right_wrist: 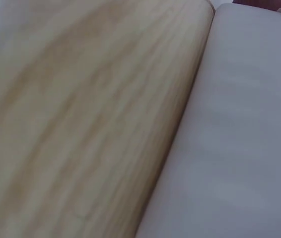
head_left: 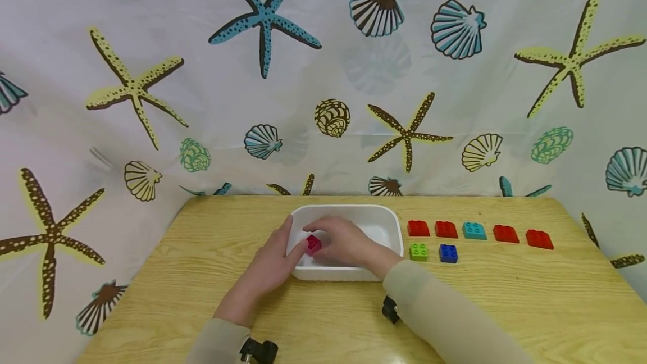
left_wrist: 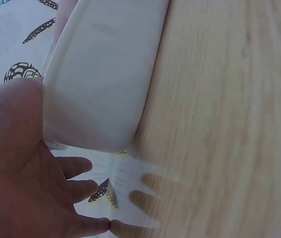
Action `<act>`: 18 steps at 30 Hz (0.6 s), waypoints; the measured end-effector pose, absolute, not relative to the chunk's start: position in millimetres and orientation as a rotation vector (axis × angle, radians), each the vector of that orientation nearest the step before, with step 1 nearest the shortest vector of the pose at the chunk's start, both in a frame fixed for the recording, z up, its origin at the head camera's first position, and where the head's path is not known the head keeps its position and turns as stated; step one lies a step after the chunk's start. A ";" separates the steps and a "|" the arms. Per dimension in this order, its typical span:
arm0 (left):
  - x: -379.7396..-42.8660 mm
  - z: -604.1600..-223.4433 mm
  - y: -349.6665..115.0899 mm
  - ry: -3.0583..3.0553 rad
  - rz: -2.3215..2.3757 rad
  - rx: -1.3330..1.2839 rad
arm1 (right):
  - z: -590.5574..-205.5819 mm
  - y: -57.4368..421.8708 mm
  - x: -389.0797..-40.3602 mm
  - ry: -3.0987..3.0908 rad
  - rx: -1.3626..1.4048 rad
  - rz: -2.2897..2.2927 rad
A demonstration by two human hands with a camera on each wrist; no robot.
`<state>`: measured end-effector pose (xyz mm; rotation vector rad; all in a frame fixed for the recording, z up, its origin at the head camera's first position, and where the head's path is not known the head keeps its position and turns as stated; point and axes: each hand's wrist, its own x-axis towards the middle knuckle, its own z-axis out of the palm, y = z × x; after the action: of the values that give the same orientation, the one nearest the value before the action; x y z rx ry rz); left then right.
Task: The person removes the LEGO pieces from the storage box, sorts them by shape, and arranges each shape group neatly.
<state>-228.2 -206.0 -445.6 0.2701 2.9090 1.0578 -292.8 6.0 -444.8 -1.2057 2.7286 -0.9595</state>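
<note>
A white plastic tub [head_left: 343, 274] stands on the table, its outer wall filling much of both wrist views. My left hand [head_left: 273, 257] holds the tub's left end, thumb over the rim and the other fingers outside. In the left wrist view those fingers [left_wrist: 78, 191] spread past the tub's corner, low over the tabletop. Inside the tub, a small crimson toy brick [head_left: 313, 245] sits tilted by the left thumb's tip. My right hand [head_left: 341, 239] reaches in from the right, its thumb and curled fingers around the brick. The right wrist view hides its fingertips.
Right of the tub, a back row on the wooden table [head_left: 212, 240] has several red bricks [head_left: 446, 229] and a light blue brick [head_left: 475, 230]. In front of it sit a lime green brick [head_left: 418, 251] and a dark blue brick [head_left: 448, 253]. A patterned curtain [head_left: 333, 72] borders the table.
</note>
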 end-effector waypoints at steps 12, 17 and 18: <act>-228.8 -447.3 -205.9 2.919 1.049 0.281 | -447.5 2.1 -290.5 2.827 -1.208 -0.833; -229.7 -448.7 -206.1 2.917 1.046 0.269 | -448.8 -0.1 -291.0 2.859 -1.217 -0.783; -230.0 -448.9 -206.3 2.917 1.045 0.268 | -448.8 -0.3 -290.7 2.859 -1.222 -0.784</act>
<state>-230.0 -206.3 -448.9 0.2684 2.9171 1.0446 -290.7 -0.3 -448.8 -1.2220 2.8595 -0.7838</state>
